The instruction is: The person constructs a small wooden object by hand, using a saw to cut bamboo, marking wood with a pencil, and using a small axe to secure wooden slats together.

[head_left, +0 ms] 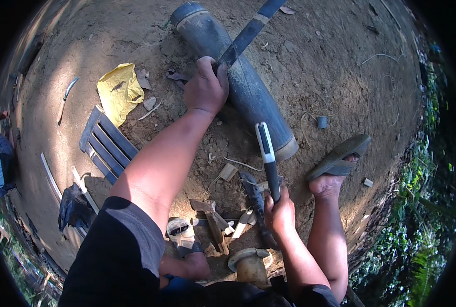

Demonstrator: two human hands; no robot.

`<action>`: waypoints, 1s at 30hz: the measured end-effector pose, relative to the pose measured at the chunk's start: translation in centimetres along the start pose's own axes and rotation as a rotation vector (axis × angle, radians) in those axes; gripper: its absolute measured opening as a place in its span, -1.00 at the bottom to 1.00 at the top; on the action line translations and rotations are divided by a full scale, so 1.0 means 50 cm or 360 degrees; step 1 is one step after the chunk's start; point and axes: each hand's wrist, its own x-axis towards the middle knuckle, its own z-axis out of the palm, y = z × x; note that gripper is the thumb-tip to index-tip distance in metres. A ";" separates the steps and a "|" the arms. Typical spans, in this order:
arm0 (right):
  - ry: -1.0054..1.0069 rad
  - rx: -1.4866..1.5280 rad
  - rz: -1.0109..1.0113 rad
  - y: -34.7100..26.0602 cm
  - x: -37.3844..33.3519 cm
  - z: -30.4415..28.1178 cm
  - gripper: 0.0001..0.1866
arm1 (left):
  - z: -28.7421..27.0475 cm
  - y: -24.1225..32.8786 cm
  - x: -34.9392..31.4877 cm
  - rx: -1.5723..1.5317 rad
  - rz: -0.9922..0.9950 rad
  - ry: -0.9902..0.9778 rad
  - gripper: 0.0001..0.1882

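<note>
Black, flat strip (246, 38) crosses over the blue-grey cylinder (258, 102), which lies on bare dirt ground (335, 61); the cylinder probably serves as its backing. The left hand (206, 89) is clenched around the strip's near end, seemingly to keep it steady. The right hand (280, 212) grasps what looks like a hammer (270, 168) low on its handle, head upward, likely for reach. A slatted frame (110, 147) and yellow sheet (125, 97) lie off to the left.
</note>
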 end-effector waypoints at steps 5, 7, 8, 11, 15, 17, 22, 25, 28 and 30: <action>0.0029 -0.0031 -0.0019 0.011 -0.009 0.032 -0.62 | 0.004 0.012 -0.031 0.0074 0.0016 -0.0029 -0.61; 0.0037 -0.0033 -0.0088 -0.051 0.045 0.021 -0.62 | 0.003 0.011 -0.021 0.0034 0.0000 -0.0046 -0.61; 0.0067 -0.0056 -0.0148 -0.061 0.051 0.025 -0.63 | -0.004 0.002 -0.029 0.0024 0.0026 -0.0025 -0.61; 0.0030 -0.0102 0.0125 0.127 -0.122 0.039 -0.65 | -0.004 0.027 -0.047 -0.0123 -0.0001 -0.0090 -0.62; 0.0039 0.0044 0.0017 0.001 -0.016 0.070 -0.67 | -0.017 -0.006 -0.043 -0.0010 -0.0004 -0.0081 -0.63; 0.0087 0.0004 -0.0096 -0.053 0.039 0.046 -0.69 | -0.014 -0.002 -0.013 -0.0067 -0.0011 -0.0060 -0.63; 0.0238 0.0073 -0.0002 0.069 -0.082 0.054 -0.69 | 0.013 0.007 0.005 -0.0014 0.0084 -0.0008 -0.61; 0.0119 -0.0041 -0.0042 -0.053 0.060 0.052 -0.65 | 0.022 -0.003 0.026 -0.0036 0.0112 0.0054 -0.61; 0.0115 -0.0019 -0.0046 -0.014 0.027 0.045 -0.65 | 0.013 -0.006 0.001 -0.0030 0.0055 0.0008 -0.61; 0.0125 -0.0015 0.0056 0.113 -0.075 0.044 -0.68 | 0.023 0.009 -0.008 -0.0079 0.0068 0.0009 -0.61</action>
